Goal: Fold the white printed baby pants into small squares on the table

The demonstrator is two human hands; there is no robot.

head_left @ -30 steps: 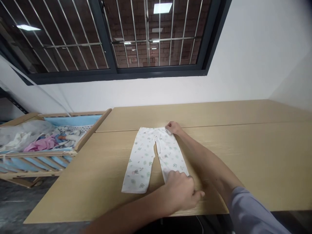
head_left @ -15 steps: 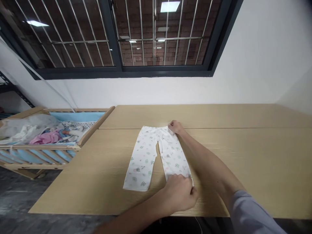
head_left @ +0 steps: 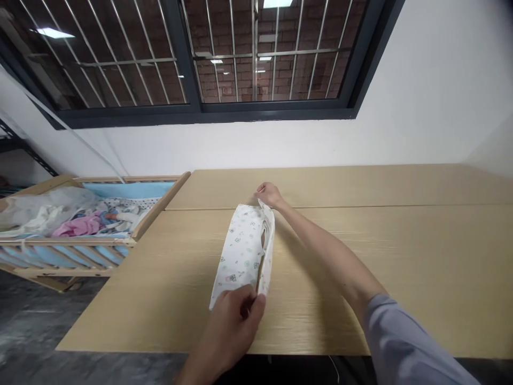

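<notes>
White baby pants (head_left: pixel 240 251) with a small green print lie on the light wood table (head_left: pixel 380 267), folded lengthwise so one leg sits over the other. My left hand (head_left: pixel 228 321) pinches the cuff end at the near side, partly hiding it. My right hand (head_left: pixel 269 194) is at the far end, its fingers gripping the waistband corner. The far part of the fold bulges slightly, and a strip of the inner fabric shows along its right edge.
A wooden crib (head_left: pixel 160 200) with blue padding stands beyond the table's left edge, holding a pile of pink and white clothes (head_left: pixel 80 222). A seam crosses the table. A barred window (head_left: pixel 256 53) sits above, in the white wall.
The pants have gone from lying flat with legs apart to folded lengthwise, one leg over the other. Both hands have shifted to the left, and the right hand has moved to the waistband corner.
</notes>
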